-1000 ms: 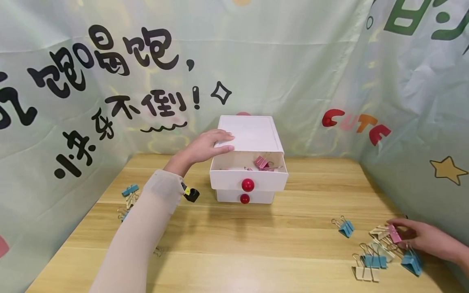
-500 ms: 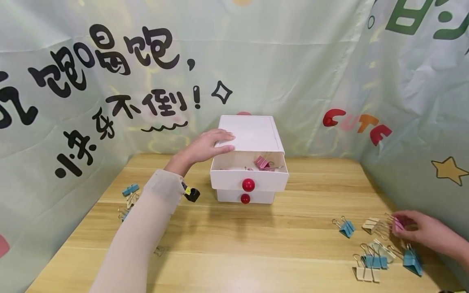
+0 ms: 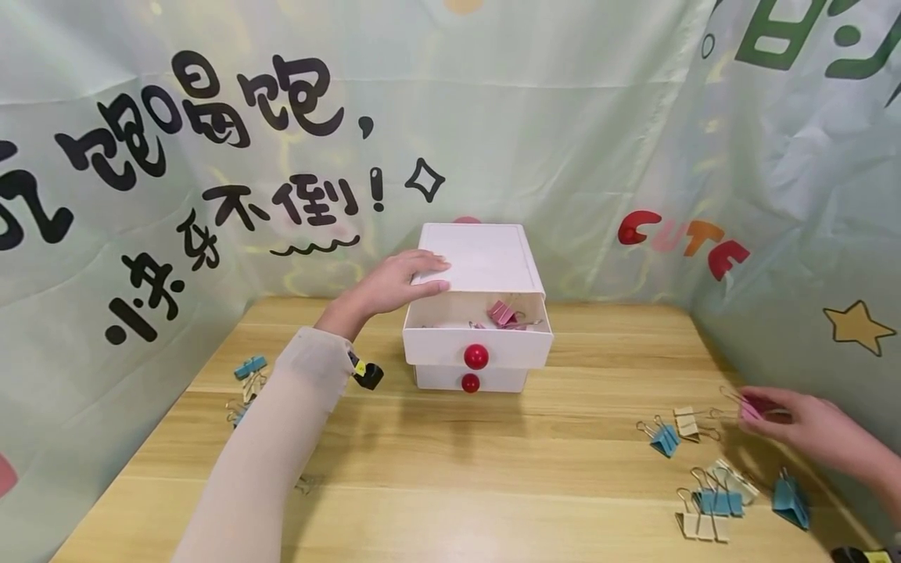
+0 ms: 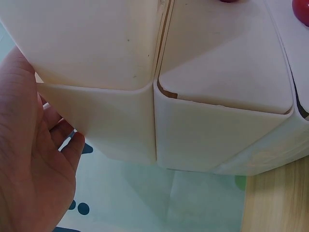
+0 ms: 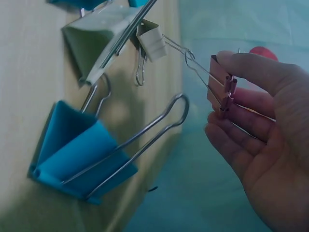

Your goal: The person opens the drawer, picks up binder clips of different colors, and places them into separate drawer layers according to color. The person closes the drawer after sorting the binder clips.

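My right hand (image 3: pixel 809 426) pinches a pink binder clip (image 5: pixel 219 89) between thumb and fingers at the table's right side. Its wire handles point away from the palm, and it is held above the wood. Below and beside that hand lie blue and cream binder clips, including a large blue clip (image 3: pixel 791 500) and a cream clip (image 3: pixel 686 424). My left hand (image 3: pixel 390 283) rests on the top left edge of a white drawer box (image 3: pixel 479 254), fingers laid on the lid. The upper drawer (image 3: pixel 436 346) is pulled out, with a pink binder clip (image 3: pixel 502 313) and other clips inside.
A lower drawer (image 3: pixel 436 377) with a red knob (image 3: pixel 470 383) is pushed in further than the upper one. More binder clips (image 3: pixel 249 367) lie at the table's left edge, partly behind the left forearm. A printed cloth (image 3: pixel 563 156) hangs around the table.
My right hand has lifted the pink binder clip out of the pile and shifted slightly up and left. A cream clip now lies farther left, beside the small blue one. The left hand stays put.
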Available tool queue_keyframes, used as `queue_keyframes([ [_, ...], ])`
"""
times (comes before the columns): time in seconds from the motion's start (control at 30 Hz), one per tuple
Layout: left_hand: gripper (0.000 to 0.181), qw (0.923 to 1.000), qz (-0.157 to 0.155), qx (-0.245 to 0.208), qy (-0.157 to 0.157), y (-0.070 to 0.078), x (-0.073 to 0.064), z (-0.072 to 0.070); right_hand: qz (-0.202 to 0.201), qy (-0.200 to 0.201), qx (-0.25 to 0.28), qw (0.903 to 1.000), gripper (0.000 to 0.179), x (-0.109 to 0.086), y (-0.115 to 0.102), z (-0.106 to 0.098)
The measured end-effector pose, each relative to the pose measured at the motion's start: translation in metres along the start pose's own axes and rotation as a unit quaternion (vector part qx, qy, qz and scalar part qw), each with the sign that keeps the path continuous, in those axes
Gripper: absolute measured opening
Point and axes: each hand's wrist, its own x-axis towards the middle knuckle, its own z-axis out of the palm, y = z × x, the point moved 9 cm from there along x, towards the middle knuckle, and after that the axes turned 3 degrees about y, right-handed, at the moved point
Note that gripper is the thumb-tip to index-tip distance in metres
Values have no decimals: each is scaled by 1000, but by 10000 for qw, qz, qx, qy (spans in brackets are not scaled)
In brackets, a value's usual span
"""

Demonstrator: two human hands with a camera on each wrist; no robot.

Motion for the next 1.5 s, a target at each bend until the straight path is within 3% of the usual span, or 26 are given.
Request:
queue_keyframes([
  [0.67,51,10000,12,-37,-12,3,-1,-1,-603,669,-106,9959,49,11,-55,-36],
  [0.9,51,10000,26,-42,-21,3,0,-1,-986,1083,-154,9891,42,12,-85,-46],
  [1.37,53,10000,-9,-30,-50,2,-2,0,-1288,1229,343,9834,36,20,-139,-55],
  [1.5,52,10000,17,-28,-37,3,-1,0,-1582,1382,291,9773,36,23,-156,-58],
])
